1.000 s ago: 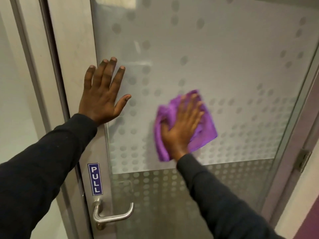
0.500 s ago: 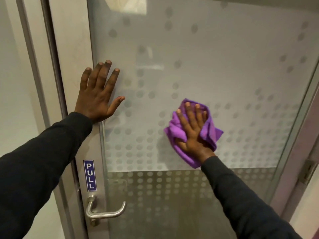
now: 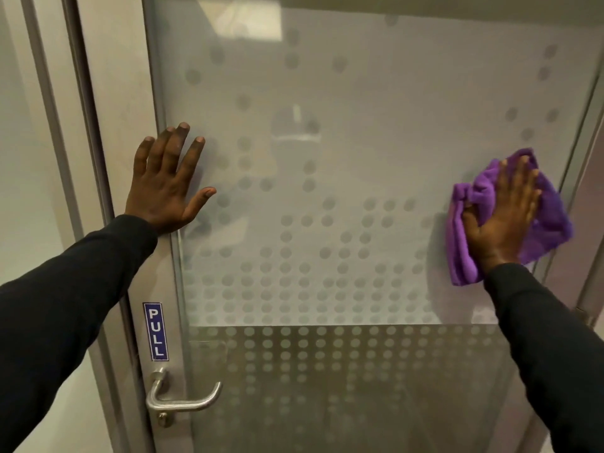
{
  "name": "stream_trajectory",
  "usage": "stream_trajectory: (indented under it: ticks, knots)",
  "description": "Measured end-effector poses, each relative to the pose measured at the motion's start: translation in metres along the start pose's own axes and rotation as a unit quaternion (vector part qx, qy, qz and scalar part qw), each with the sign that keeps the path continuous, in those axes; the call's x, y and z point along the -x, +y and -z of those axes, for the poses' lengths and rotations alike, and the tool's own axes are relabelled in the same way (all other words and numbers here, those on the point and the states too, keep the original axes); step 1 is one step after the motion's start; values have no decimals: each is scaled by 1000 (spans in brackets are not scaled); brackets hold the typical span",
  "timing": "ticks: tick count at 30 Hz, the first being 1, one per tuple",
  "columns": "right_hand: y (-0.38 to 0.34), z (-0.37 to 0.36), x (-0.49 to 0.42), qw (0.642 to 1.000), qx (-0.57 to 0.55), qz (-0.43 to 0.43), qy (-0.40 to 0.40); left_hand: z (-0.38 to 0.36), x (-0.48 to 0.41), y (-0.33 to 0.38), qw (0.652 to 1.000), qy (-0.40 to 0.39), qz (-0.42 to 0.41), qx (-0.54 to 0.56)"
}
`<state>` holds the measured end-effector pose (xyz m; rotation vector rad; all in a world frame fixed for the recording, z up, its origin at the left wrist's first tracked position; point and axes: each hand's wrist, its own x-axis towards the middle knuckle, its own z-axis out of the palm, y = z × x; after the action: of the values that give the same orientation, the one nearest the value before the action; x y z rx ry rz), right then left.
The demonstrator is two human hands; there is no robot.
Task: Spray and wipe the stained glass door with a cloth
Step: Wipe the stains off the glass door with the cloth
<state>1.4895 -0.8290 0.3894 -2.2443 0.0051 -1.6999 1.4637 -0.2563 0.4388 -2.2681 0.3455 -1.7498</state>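
The frosted glass door [image 3: 359, 152] with a dotted pattern fills the view. My left hand [image 3: 165, 186] lies flat with spread fingers across the left metal frame and the glass edge. A crumpled purple cloth [image 3: 552, 223] sits against the glass near the door's right edge. My right hand [image 3: 501, 217] presses flat on it, fingers straight and pointing up. No spray bottle is in view.
A metal lever handle [image 3: 183, 400] sits low on the left frame, under a blue PULL sticker [image 3: 156, 331]. The door's right frame [image 3: 585, 178] runs just beside the cloth. A pale wall [image 3: 29, 191] stands to the left.
My right hand has slid the purple cloth from the middle of the glass far to the right, near the right frame. My left hand stays on the left frame.
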Motion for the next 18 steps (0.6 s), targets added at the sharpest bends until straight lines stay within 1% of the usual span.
stream_trajectory:
  ticks: [3,6,9,11,13,16,18]
  knots:
    - [19,3,5,999,-13,-49,2,1,1,0,1000,-5,4,-1]
    - [23,2,21,994,-35,-104,17,2,1,1,1000,-11,10,4]
    - [22,-9,52,979,-44,-194,37,2,1,2,1000,-10,13,7]
    - [7,-19,78,961,-51,-268,32,2,1,2,1000,-9,13,10]
    - [-16,-31,102,946,-56,-319,19,2,1,2,1000,-8,12,12]
    - [-59,-50,130,936,-50,-349,-2,1,1,2,1000,-7,13,15]
    - [-91,-60,142,937,-37,-346,-16,2,1,2,1000,-7,14,18]
